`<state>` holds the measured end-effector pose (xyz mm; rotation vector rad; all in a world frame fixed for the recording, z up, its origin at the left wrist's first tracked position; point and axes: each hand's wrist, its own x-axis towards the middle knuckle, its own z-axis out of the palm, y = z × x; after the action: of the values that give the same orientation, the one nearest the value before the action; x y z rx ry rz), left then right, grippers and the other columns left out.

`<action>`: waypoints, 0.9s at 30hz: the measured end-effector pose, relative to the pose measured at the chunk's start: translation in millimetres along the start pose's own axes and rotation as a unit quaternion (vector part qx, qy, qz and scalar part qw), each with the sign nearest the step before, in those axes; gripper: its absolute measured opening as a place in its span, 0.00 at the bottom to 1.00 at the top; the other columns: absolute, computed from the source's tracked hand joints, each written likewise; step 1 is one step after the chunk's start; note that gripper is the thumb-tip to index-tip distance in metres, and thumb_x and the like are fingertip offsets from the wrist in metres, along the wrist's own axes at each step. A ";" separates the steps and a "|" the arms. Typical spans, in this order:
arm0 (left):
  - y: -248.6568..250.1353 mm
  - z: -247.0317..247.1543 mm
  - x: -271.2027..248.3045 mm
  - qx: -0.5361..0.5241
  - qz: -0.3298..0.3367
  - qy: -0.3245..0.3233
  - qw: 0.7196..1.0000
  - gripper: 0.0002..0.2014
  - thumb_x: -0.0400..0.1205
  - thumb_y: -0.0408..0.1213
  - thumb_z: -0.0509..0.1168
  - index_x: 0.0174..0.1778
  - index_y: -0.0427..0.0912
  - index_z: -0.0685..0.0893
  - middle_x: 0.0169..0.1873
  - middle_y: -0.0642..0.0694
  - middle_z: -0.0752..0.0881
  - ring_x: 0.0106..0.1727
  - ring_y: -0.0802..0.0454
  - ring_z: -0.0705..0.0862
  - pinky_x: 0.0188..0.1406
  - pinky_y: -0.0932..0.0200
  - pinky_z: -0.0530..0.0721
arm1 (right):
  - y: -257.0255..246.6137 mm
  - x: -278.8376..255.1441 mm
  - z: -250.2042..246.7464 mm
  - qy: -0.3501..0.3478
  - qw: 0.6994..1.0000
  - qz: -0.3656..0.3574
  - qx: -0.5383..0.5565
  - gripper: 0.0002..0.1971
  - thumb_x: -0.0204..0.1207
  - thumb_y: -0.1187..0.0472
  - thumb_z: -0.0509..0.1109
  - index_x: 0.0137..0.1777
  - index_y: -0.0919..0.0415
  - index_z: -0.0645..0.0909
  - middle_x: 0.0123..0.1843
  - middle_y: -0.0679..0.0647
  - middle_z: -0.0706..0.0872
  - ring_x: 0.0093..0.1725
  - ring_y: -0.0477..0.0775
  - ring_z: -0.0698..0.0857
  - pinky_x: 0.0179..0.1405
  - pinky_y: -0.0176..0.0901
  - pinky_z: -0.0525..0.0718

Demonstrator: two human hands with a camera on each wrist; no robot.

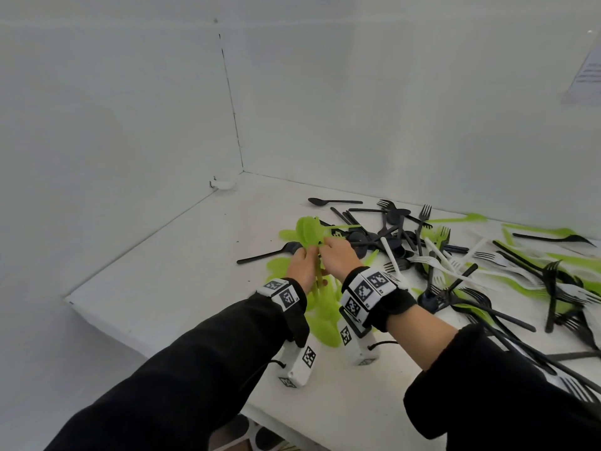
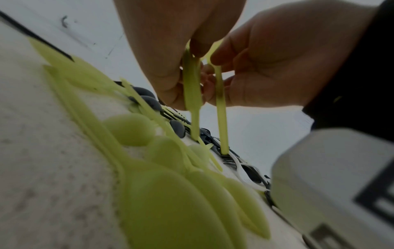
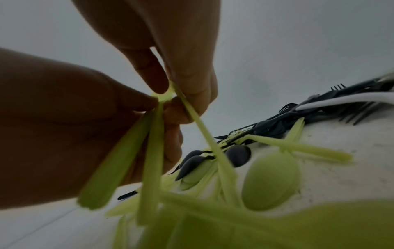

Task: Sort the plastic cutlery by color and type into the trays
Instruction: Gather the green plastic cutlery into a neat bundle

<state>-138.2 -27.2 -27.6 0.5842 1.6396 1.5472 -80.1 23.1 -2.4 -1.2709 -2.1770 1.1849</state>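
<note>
My left hand grips a bunch of lime-green plastic spoons upright, bowls above the fingers and handles hanging below. My right hand is pressed close beside it and pinches one green spoon handle at the bunch. In the left wrist view the left hand holds a flat green handle, with the right hand next to it. In the right wrist view the right hand pinches a thin green handle, while the left hand holds wider ones. More green spoons lie under my wrists.
A tangled pile of black, white and green forks, spoons and knives covers the white table to the right. A lone black spoon lies left of my hands. White walls close in behind and to the left. No tray is in view.
</note>
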 end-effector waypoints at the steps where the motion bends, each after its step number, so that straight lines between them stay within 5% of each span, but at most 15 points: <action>1: 0.5 -0.7 -1.2 0.014 0.012 -0.006 1.000 0.10 0.88 0.40 0.51 0.48 0.39 0.74 0.39 0.44 0.78 0.31 0.52 0.78 0.30 0.56 0.77 | -1.8 -1.7 1.8 -0.008 1.000 0.001 0.003 0.13 0.79 0.68 0.54 0.36 0.56 0.71 0.39 0.54 0.74 0.47 0.56 0.76 0.58 0.56 0.82; 2: 0.7 -1.5 -2.5 0.029 0.023 -0.009 0.999 0.10 0.88 0.40 0.51 0.46 0.40 0.73 0.38 0.45 0.78 0.31 0.53 0.77 0.29 0.58 0.76 | -1.9 -2.7 4.0 -0.014 1.000 -0.001 0.010 0.11 0.79 0.69 0.54 0.47 0.61 0.78 0.47 0.59 0.79 0.54 0.58 0.79 0.64 0.58 0.80; 4: -0.1 -3.7 -3.1 0.048 0.043 -0.008 0.998 0.10 0.88 0.39 0.50 0.49 0.40 0.75 0.40 0.46 0.79 0.33 0.55 0.77 0.30 0.60 0.76 | -0.4 -4.5 5.5 -0.004 1.000 -0.005 0.006 0.18 0.81 0.67 0.56 0.69 0.66 0.76 0.65 0.64 0.81 0.66 0.61 0.79 0.70 0.53 0.76; 6: -1.2 -6.7 -3.7 0.056 0.052 -0.002 0.997 0.11 0.89 0.38 0.48 0.52 0.39 0.75 0.45 0.43 0.80 0.36 0.56 0.77 0.32 0.59 0.78 | 2.0 -6.6 3.6 0.028 0.999 -0.010 0.026 0.21 0.81 0.62 0.62 0.74 0.65 0.73 0.65 0.62 0.83 0.66 0.58 0.80 0.70 0.44 0.76; 9: -1.5 -11.7 -7.0 0.036 0.045 -0.004 0.998 0.12 0.89 0.38 0.47 0.51 0.40 0.76 0.49 0.41 0.81 0.42 0.50 0.80 0.33 0.57 0.80 | 6.1 -10.0 0.7 0.060 0.990 0.001 0.125 0.21 0.74 0.62 0.73 0.67 0.65 0.78 0.50 0.60 0.86 0.47 0.56 0.87 0.50 0.41 0.87; 11: -0.4 -14.2 -10.2 0.004 0.024 -0.020 0.999 0.12 0.89 0.38 0.48 0.51 0.43 0.77 0.50 0.41 0.82 0.44 0.46 0.82 0.35 0.53 0.82 | 8.6 -12.5 0.7 0.070 0.987 0.002 0.145 0.18 0.71 0.62 0.76 0.59 0.66 0.80 0.45 0.57 0.84 0.38 0.53 0.86 0.35 0.35 0.86; 14: 3.4 -15.7 -14.1 -0.033 0.001 -0.031 0.999 0.11 0.88 0.37 0.51 0.50 0.46 0.79 0.45 0.45 0.82 0.40 0.48 0.83 0.36 0.53 0.82 | 8.3 -14.4 -1.1 0.084 0.989 0.001 0.118 0.13 0.70 0.58 0.77 0.51 0.62 0.81 0.38 0.49 0.82 0.42 0.50 0.83 0.42 0.37 0.84; 18: 1.4 -13.5 -16.6 -0.023 0.008 -0.026 0.999 0.10 0.88 0.39 0.53 0.53 0.46 0.80 0.46 0.45 0.82 0.41 0.47 0.82 0.35 0.56 0.80 | 11.0 -13.5 2.2 0.063 0.988 0.001 0.139 0.08 0.68 0.56 0.77 0.38 0.53 0.80 0.44 0.58 0.88 0.47 0.62 0.89 0.53 0.58 0.87; 21: -5.1 -11.9 -17.0 0.035 0.051 -0.004 0.998 0.10 0.87 0.39 0.54 0.54 0.47 0.81 0.49 0.42 0.84 0.45 0.44 0.83 0.40 0.50 0.84 | 20.2 -12.3 5.5 0.056 0.988 -0.011 0.144 0.09 0.71 0.58 0.75 0.48 0.61 0.85 0.47 0.62 0.89 0.48 0.62 0.89 0.55 0.60 0.86; 24: -8.0 -10.8 -19.9 0.073 0.079 0.007 0.994 0.12 0.87 0.39 0.52 0.48 0.47 0.82 0.49 0.41 0.85 0.50 0.41 0.85 0.48 0.45 0.85 | 19.5 -21.9 2.8 0.071 0.986 -0.012 0.149 0.05 0.70 0.59 0.76 0.38 0.54 0.82 0.45 0.62 0.90 0.47 0.61 0.89 0.53 0.60 0.87; 27: -8.1 -7.0 -26.6 0.052 0.066 -0.006 0.996 0.15 0.89 0.38 0.50 0.41 0.48 0.79 0.38 0.42 0.84 0.36 0.45 0.84 0.37 0.53 0.84 | 20.9 -28.4 0.5 0.088 0.985 -0.031 0.147 0.09 0.72 0.60 0.75 0.33 0.50 0.79 0.41 0.59 0.88 0.42 0.61 0.88 0.51 0.59 0.87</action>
<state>-126.8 -53.4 -29.8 0.7706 1.7101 1.5557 -54.0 4.2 -16.5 -1.1261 -1.8228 1.2615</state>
